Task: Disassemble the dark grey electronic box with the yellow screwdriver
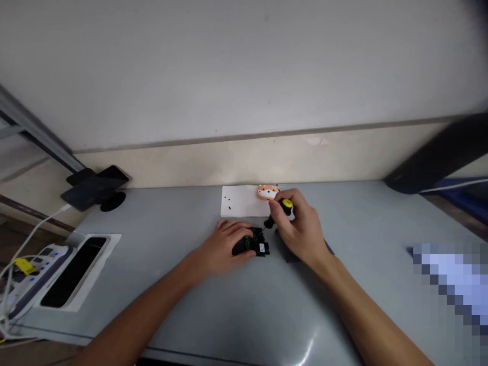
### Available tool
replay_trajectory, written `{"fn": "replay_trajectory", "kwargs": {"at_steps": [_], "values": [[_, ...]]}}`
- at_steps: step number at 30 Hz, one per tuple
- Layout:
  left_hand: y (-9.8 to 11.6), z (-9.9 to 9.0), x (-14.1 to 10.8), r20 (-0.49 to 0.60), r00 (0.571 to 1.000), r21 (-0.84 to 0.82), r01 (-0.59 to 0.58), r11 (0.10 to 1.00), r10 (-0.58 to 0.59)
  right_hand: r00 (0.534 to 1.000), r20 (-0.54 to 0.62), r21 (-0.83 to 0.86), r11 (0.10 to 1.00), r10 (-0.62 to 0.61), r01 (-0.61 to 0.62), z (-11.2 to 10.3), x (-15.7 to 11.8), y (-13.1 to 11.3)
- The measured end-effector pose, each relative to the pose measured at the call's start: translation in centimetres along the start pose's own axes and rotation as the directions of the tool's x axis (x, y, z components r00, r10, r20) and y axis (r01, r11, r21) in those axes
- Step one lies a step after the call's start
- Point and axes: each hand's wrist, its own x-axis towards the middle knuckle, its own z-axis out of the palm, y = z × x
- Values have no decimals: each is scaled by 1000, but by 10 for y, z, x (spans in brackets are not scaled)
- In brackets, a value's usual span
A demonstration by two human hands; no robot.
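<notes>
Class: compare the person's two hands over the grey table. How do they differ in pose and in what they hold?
The left hand lies low, steadying a small black device; the right hand is raised, gripping a yellow-capped screwdriver tilted down at it. Both work above the grey table.

A grey surface (190, 305) runs up to a pale wall. At its far edge lies a white sheet of paper (244, 203) with a few small black screws (229, 203) on it and an orange animal-faced figure (267, 192) at its right corner. To the left, a dark phone (95, 187) leans on a round black stand (113, 201). Nearer, at the left edge, are a white power strip (30, 272) with a white cable (34, 229) and a black phone (74, 272) lying on white paper.
</notes>
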Motion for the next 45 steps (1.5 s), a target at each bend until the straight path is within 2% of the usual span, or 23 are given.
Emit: {"fn": "replay_trajectory", "kwargs": {"at_steps": [2,5,7,9,12,15,17,21,23,27,30,32,35,40,45], "values": [[-1,1,0,-3,1000,12,-14,1000,14,1000,-27,84,996,12,-10,5,0,3],[-2,3,-1,-8,999,33,-31,999,32,997,33,327,942,70,-77,10,1,4],[-3,5,-1,-17,999,42,-43,998,44,981,140,528,829,131,-186,10,2,2],[-3,6,-2,-35,998,51,-53,997,54,951,254,696,649,177,-307,9,2,-2],[-3,6,-2,-39,998,71,-48,996,51,915,333,819,411,229,-401,8,3,-7],[-3,6,-2,-30,998,80,-45,996,47,900,340,852,315,273,-418,8,4,-7],[-4,6,-2,-26,998,82,-51,995,53,901,337,856,310,272,-414,8,5,-6],[-6,7,-3,-17,997,95,-68,993,70,935,267,833,432,233,-346,4,6,-6],[-6,7,-3,-13,997,105,-73,992,75,936,270,815,464,226,-347,2,7,-7],[-5,6,-2,5,998,120,-66,991,66,917,326,836,383,230,-394,2,7,-10],[-5,7,-2,-5,998,120,-57,991,59,908,323,869,297,266,-396,4,6,-11],[-4,7,-1,-15,999,118,-49,992,51,902,325,873,277,284,-402,4,5,-12],[-4,7,-2,-13,999,114,-47,992,49,901,326,868,287,287,-406,5,4,-12],[-5,5,-2,-12,999,115,-52,992,53,909,269,845,375,318,-381,4,7,-5],[-5,5,-2,0,999,111,-53,992,53,884,325,819,367,337,-441,2,9,-4]]}}
